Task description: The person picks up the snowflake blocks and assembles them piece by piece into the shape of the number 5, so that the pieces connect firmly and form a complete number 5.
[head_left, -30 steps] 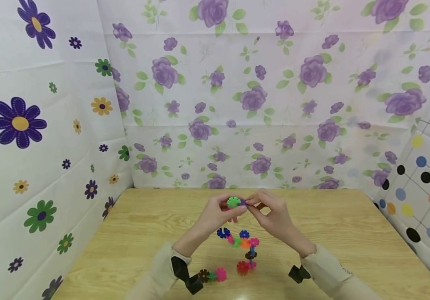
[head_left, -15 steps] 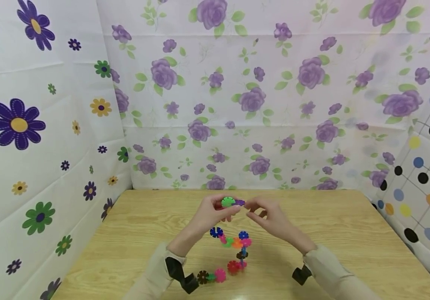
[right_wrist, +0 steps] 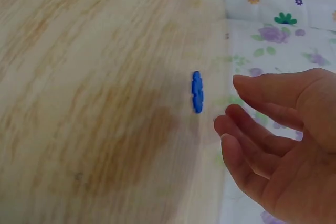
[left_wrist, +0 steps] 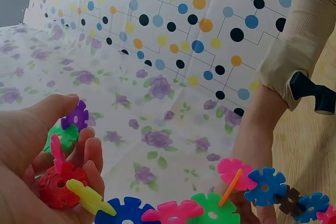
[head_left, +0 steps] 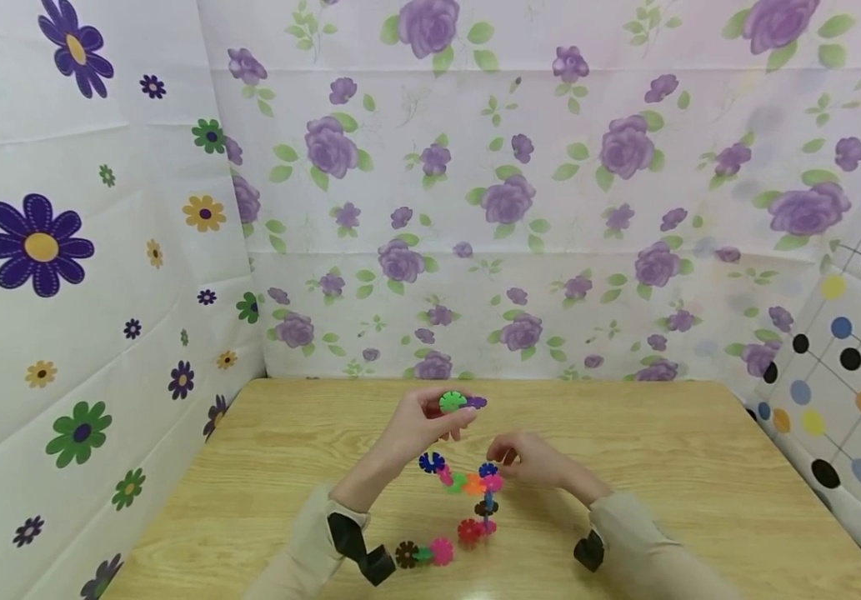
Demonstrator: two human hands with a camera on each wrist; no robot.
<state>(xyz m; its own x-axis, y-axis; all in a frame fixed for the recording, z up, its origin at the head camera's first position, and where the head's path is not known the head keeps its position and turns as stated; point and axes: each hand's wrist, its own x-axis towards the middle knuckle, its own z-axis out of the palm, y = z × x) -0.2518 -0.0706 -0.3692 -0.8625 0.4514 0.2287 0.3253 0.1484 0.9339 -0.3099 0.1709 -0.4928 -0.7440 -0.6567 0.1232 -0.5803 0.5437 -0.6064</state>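
My left hand is raised over the table and holds one end of a chain of interlocking plastic flower discs. The green disc and purple disc stick out past its thumb. A red disc lies against the fingers in the left wrist view. From there the chain runs on through yellow, blue, pink and green discs. My right hand is lower, fingers loosely bent and holding nothing. Beyond its fingertips in the right wrist view, apart from them, a single blue disc lies on the table.
The wooden table carries a short row of brown, green and pink discs near its front. Patterned cloth walls stand around the table. Black bands are strapped at both wrists.
My right hand has let go of the purple disc and moved down beside the loose blue disc. The left hand has shifted slightly left with the chain.
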